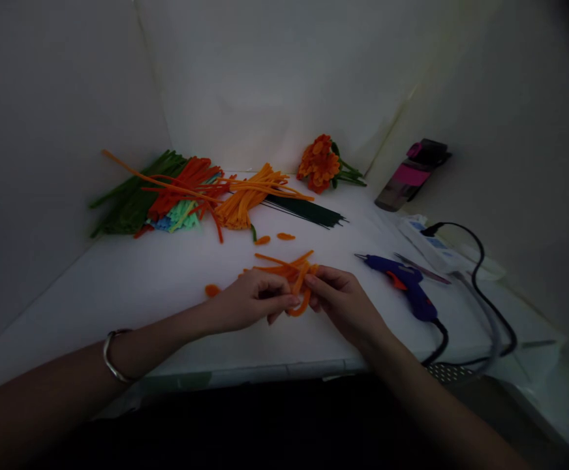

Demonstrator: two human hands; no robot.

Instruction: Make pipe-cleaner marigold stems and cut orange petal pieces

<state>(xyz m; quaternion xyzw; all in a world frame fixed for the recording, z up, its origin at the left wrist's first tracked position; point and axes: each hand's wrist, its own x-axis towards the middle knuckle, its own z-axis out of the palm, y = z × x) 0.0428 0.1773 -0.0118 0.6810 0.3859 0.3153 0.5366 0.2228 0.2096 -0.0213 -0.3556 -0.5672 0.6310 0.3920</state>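
Between my two hands is an orange pipe cleaner (300, 309), bent into a loop. My left hand (258, 297) pinches one side of it between thumb and fingers. On the other side, the thumb and fingers of my right hand (338, 297) grip it near its upper end. Just behind the hands lie several loose orange pipe cleaners (277, 262), partly covered by my fingers. A small orange petal-shaped piece (213, 290) rests left of my left hand. Two more such petals (286, 236) lie farther back on the white table (167, 274).
Bundles of green (130, 209), red (181, 186) and orange pipe cleaners (250, 202) lie at the back, beside dark green stems (304, 210). An orange flower bouquet (320, 166) leans by the wall. Right are a blue glue gun (404, 281), tweezers (424, 269), a power strip (431, 245) and a bottle (409, 179).
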